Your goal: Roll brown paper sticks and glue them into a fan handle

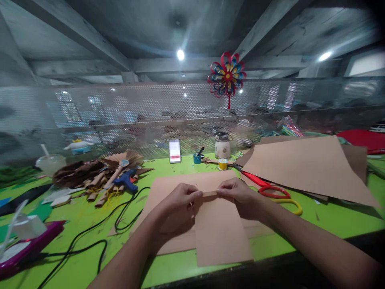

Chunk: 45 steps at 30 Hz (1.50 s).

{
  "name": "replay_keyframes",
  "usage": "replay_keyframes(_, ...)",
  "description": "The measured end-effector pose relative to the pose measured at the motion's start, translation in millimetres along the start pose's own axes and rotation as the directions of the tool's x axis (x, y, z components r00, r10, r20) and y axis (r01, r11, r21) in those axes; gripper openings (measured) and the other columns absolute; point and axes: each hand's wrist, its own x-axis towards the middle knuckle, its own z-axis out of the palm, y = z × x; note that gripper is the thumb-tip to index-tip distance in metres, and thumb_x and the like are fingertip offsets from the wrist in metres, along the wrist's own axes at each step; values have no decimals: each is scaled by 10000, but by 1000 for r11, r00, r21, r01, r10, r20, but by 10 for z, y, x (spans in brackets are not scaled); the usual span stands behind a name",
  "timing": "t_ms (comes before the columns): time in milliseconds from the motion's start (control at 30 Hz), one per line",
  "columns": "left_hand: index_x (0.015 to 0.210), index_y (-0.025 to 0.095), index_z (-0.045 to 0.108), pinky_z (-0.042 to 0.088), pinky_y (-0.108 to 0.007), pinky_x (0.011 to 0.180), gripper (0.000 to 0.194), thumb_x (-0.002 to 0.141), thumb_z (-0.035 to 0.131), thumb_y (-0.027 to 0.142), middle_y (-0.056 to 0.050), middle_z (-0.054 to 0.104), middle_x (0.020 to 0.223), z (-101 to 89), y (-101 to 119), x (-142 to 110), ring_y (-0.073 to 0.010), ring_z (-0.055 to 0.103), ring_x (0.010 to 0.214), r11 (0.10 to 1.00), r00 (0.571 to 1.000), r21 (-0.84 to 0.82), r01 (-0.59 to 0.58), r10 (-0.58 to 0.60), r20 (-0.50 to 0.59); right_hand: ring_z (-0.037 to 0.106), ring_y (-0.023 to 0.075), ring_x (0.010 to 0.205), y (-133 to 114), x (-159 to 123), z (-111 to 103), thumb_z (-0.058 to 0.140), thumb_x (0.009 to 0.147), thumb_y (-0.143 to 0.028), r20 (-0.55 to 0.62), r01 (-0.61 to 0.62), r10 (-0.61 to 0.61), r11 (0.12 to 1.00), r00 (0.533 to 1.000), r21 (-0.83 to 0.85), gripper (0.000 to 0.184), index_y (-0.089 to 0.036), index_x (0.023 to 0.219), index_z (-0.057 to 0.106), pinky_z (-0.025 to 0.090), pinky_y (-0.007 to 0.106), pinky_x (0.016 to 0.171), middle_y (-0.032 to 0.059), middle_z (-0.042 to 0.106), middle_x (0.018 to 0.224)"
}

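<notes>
A strip of brown kraft paper (222,237) stretches toward me over a larger brown sheet (168,182) on the green table. Its far edge is folded or rolled over into a narrow band between my two hands. My left hand (182,198) pinches the left end of that band between thumb and fingers. At the right end, my right hand (240,194) grips it in the same way. Just beyond my right wrist lie scissors with red handles (272,188); a yellow handle loop (293,205) sits beside them.
A blue glue gun (128,180) with black cable (120,212) lies left, by rolled paper pieces (102,196). A phone (175,151), a teal pot (197,159), a yellow spool (222,164) and a flask (222,146) stand behind. Large brown sheets (306,166) cover the right side.
</notes>
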Motion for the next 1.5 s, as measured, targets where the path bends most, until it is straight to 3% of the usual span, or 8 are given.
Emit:
replay_keyframes(167, 702, 145, 578, 480, -251, 628, 402, 863, 513, 508, -8, 541, 684, -85, 1, -46, -134, 561, 644, 982, 996, -187, -41, 55, 71, 269, 76, 521, 6, 57, -121, 714, 692, -541, 66, 59, -52, 993, 996, -99, 443, -145, 589, 544, 184, 243, 512, -54, 358, 548)
replay_keyframes(267, 701, 146, 560, 490, -262, 635, 366, 847, 549, 482, 12, 498, 670, -76, -11, -38, -122, 539, 621, 974, 995, -221, -54, 70, 67, 237, 74, 515, -12, 55, -151, 695, 707, -561, 89, 51, -40, 992, 995, -118, 453, -153, 601, 526, 157, 243, 513, -64, 327, 541)
replay_keyframes(533, 651, 152, 531, 393, -246, 520, 328, 837, 512, 421, 20, 486, 557, -1, -1, 34, -122, 496, 512, 999, 991, -11, -35, 34, -132, 247, 75, 517, 42, 49, -160, 680, 759, -533, 115, 47, -38, 996, 993, -73, 433, -159, 638, 499, 196, 239, 516, -62, 352, 574)
replay_keyframes(767, 678, 144, 572, 380, -239, 565, 286, 826, 542, 387, 1, 537, 592, 7, -33, 24, -124, 496, 568, 996, 999, -76, -47, 45, -31, 249, 83, 524, 74, 31, -65, 667, 776, -502, 98, 68, -60, 994, 993, -84, 397, -160, 646, 513, 192, 243, 519, -60, 343, 565)
replay_keyframes(867, 711, 136, 603, 343, -233, 547, 325, 816, 563, 441, 4, 532, 624, 41, -38, 26, -116, 466, 582, 999, 999, -42, -29, 31, 38, 290, 86, 537, 33, -45, 58, 685, 768, -447, 98, 3, -1, 1000, 995, -18, 334, -161, 693, 530, 220, 237, 522, -57, 369, 582)
replay_keyframes(967, 681, 131, 598, 273, -229, 505, 371, 796, 589, 483, 22, 476, 596, 100, -47, 16, -92, 379, 545, 1000, 999, -9, 21, -21, 34, 345, 93, 568, -7, -118, 175, 703, 747, -407, 57, -56, 52, 996, 997, 71, 290, -164, 725, 546, 262, 231, 534, -53, 394, 605)
replay_keyframes(1267, 667, 118, 608, 253, -224, 481, 290, 711, 657, 401, 27, 446, 569, 229, -42, 21, -91, 375, 528, 978, 982, -183, 98, -126, -144, 286, 80, 530, 9, -122, 192, 690, 775, -352, 68, -76, 68, 990, 995, 116, 240, -165, 744, 543, 196, 225, 492, -66, 375, 570)
replay_keyframes(1500, 700, 119, 613, 294, -226, 501, 277, 710, 689, 385, 26, 460, 600, 318, 23, -24, -96, 413, 541, 901, 984, -428, 69, -131, -117, 393, 98, 589, -126, -213, 241, 702, 756, -349, 75, -117, 102, 962, 992, 245, 260, -176, 731, 509, 324, 220, 554, -48, 427, 637)
